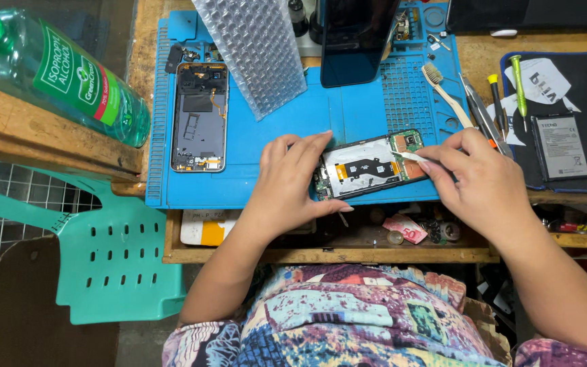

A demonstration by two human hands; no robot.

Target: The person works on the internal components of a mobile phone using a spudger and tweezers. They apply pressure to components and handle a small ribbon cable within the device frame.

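On the blue repair mat (287, 129) at the front of the bench, an opened phone (368, 165) lies on a slant with its back off and its board and metal shield plate showing. My left hand (292, 185) pins it: fingers spread over the lower end, thumb hooked under the near edge, gripping the phone body rather than lying slack. My right hand (475, 178) is pinched shut on a thin pale pry tool (410, 157), whose tip sits on the green board at the upper corner, just beside the camera module.

Step in hand, as I judge it: working loose a connector or small part on that board. Next move likely calls for a light, shallow lever, with the left hand kept firm so the phone cannot skid.

Nearby: a second phone shell (200, 117) at left on the mat, a bubble-wrap sleeve (253, 51), a dark screen panel (354, 37), a toothbrush (446, 92), screwdrivers (519, 85) and a loose battery (560, 146) at right.
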